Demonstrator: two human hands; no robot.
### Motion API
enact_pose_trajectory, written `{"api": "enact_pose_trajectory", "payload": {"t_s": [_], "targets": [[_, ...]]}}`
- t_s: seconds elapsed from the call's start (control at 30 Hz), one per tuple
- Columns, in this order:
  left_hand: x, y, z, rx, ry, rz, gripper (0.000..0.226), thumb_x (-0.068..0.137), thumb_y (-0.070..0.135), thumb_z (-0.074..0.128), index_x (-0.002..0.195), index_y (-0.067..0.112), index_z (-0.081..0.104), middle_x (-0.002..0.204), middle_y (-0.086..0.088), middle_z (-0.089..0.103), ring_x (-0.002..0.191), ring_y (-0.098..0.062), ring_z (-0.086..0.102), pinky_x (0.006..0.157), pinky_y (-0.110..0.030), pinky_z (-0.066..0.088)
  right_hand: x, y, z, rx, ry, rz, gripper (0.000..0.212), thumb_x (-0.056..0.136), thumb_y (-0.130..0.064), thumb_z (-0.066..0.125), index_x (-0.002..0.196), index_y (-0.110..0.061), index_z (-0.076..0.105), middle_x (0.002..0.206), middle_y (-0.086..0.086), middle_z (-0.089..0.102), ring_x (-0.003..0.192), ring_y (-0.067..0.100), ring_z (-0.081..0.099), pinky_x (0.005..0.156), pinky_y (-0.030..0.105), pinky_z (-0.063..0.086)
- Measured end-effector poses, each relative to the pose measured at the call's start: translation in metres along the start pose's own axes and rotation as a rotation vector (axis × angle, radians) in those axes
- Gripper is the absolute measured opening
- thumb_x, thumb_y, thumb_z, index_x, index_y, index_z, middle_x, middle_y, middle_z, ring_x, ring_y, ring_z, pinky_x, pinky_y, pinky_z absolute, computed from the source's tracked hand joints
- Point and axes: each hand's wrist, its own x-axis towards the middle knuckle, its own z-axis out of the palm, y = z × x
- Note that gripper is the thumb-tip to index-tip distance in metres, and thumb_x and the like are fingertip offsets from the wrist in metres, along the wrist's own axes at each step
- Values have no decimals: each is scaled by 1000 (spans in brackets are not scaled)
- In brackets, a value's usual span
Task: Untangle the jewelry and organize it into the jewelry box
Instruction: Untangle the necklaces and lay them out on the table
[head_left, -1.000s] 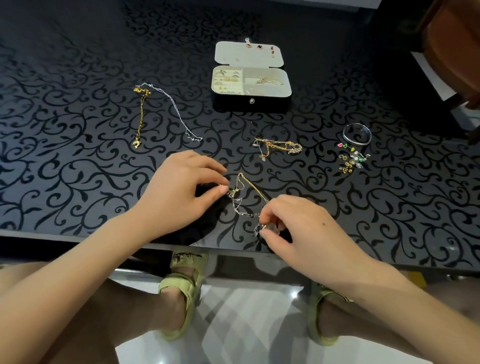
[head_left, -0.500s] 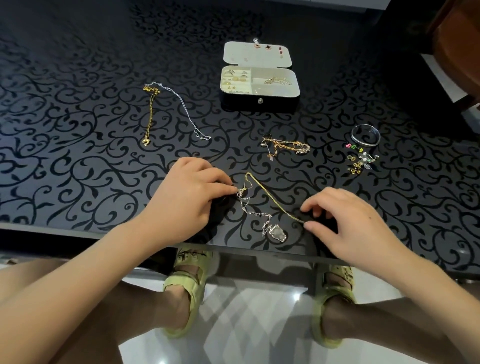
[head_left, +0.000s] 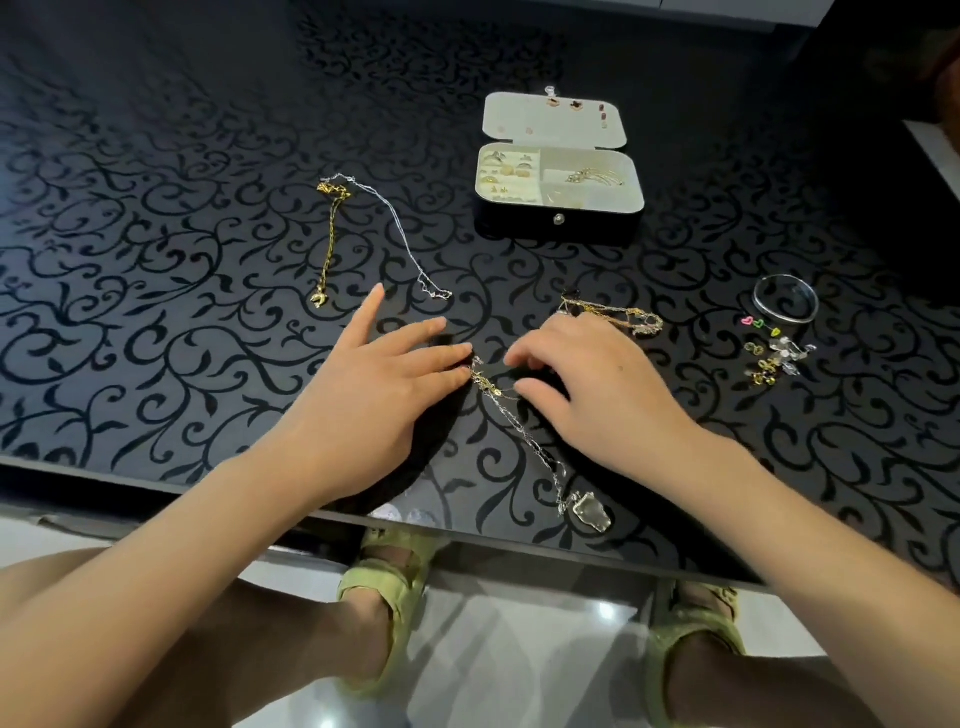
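Nearest the table (head_left: 156, 312) edge, lying flat on the dark patterned top: a clear pendant (head_left: 589, 512), tied to the tangled chains (head_left: 511, 421) that run up and away between both hands. Judged light, limp and slippery, with fine links likely to kink or snap under a hard pull. Best taken at the knot itself with fingertips, teasing one strand loose rather than dragging by the pendant.

Left of the knot, left hand (head_left: 374, 395) spread low over the top, fingers straight, tips touching the upper end of the tangle and gripping nothing. Right of it, right hand (head_left: 597, 395) arched over the gold strand, fingers curled, thumb just beside the chain. Cannot tell whether pinching it or only poised above.

Just beyond the right knuckles, a gold cluster (head_left: 618, 317), bunched and seemingly knotted. Farther left, a gold chain (head_left: 330, 244) and a silver chain (head_left: 400, 234), meeting at their far ends. Well off to the right, a bangle (head_left: 785, 299) and loose earrings (head_left: 769, 358). Farthest back, the jewelry box (head_left: 558, 179), lid open, rings in its left compartment and a gold piece in its right.
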Motion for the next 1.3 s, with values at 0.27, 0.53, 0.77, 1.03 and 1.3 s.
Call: {"api": "enact_pose_trajectory", "payload": {"t_s": [0.27,0.53,0.77,1.03,1.3], "targets": [[1,14,4,40,22,27,62,72,18,27,123,33,60,130,-13,56,121,-38,48,106,-63,14,20,8,1,8,-133,63,11,91,-30,55,86,-22,60,88,-8,49,90,11,42,80,23,33],[-2,2,9,15,-24,60,68,71,14,22,122,44,56,133,-14,54,125,-39,47,105,-66,20,7,22,-3,-104,-64,164,18,95,-19,48,77,-14,50,89,-5,53,89,15,45,78,29,42],[-5,-7,4,-67,-61,75,72,65,12,20,114,43,63,132,-8,56,122,-36,51,101,-65,21,0,25,-8,-131,-64,199,17,94,-14,50,81,-11,59,87,0,57,90,19,49,78,31,43],[-3,-16,-4,-238,-44,37,66,64,13,22,98,38,72,121,-2,64,117,-30,56,100,-64,22,-14,30,-12,-184,-42,221,19,92,-15,54,76,-20,44,80,-5,44,79,13,34,68,25,31],[-1,-13,-8,-431,100,-41,50,66,14,29,81,26,76,103,3,70,98,-13,52,105,-50,30,-12,17,-14,-117,32,148,16,85,-30,60,90,-15,62,88,-3,55,85,18,44,76,27,35]]}}
